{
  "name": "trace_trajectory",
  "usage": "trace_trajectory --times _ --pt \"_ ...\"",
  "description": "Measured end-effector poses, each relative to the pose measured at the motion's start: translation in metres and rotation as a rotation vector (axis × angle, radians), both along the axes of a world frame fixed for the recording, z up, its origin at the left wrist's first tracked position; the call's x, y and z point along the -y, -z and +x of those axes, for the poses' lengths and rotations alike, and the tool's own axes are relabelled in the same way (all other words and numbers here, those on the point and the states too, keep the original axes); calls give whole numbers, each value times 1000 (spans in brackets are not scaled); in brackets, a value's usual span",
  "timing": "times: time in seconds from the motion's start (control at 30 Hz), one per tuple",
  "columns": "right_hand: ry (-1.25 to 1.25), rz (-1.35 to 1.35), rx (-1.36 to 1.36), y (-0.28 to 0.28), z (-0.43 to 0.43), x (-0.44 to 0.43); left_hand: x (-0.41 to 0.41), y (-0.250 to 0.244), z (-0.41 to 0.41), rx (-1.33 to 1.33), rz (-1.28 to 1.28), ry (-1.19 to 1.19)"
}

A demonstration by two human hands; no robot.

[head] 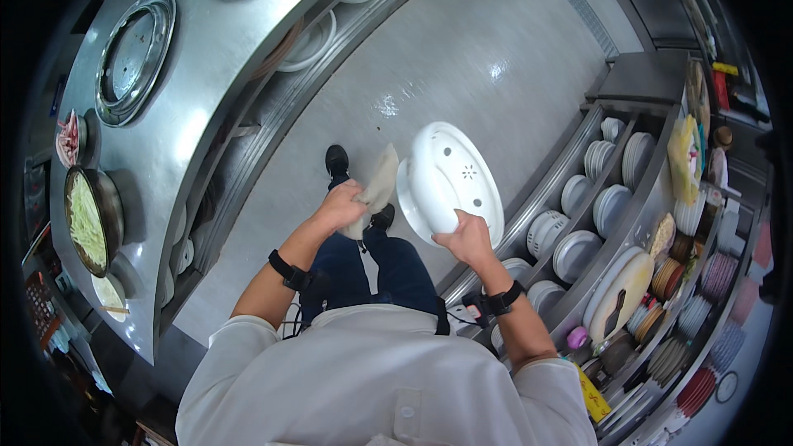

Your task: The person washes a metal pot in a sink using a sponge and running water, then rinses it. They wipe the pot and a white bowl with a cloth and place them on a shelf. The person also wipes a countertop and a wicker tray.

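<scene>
In my right hand (468, 238) is a white oval dish with a pierced flower pattern and round holes (455, 176), gripped by its near rim and tilted on edge above the floor. A second white rim shows at its left side; whether it is a separate dish I cannot tell. My left hand (342, 203) clutches a pale grey-beige cloth (379, 179), which sticks out above and below the fist. A gap separates the cloth from the dish.
To the left runs a steel counter (204, 31) bearing an oval metal tray (164, 43), a bowl of shredded pale-green vegetable (87, 220) and a small bowl of pinkish strips (68, 139). Shelves at right hold stacked white plates (576, 255) and a round cutting board with a cleaver (632, 279).
</scene>
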State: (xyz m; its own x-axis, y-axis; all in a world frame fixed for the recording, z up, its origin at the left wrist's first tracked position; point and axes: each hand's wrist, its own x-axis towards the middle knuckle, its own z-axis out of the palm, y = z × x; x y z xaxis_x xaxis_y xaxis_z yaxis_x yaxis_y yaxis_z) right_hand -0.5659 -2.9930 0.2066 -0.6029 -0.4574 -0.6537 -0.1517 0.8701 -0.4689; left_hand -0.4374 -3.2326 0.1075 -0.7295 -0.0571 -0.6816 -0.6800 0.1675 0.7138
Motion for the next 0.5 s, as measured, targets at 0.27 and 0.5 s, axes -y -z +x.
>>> trace_trajectory --times 0.27,0.5 --pt "-915 -75 -185 48 -71 102 59 -28 -36 -180 -635 470" --pt "-1235 -302 -54 124 -138 203 83 36 -75 -212 -350 438"
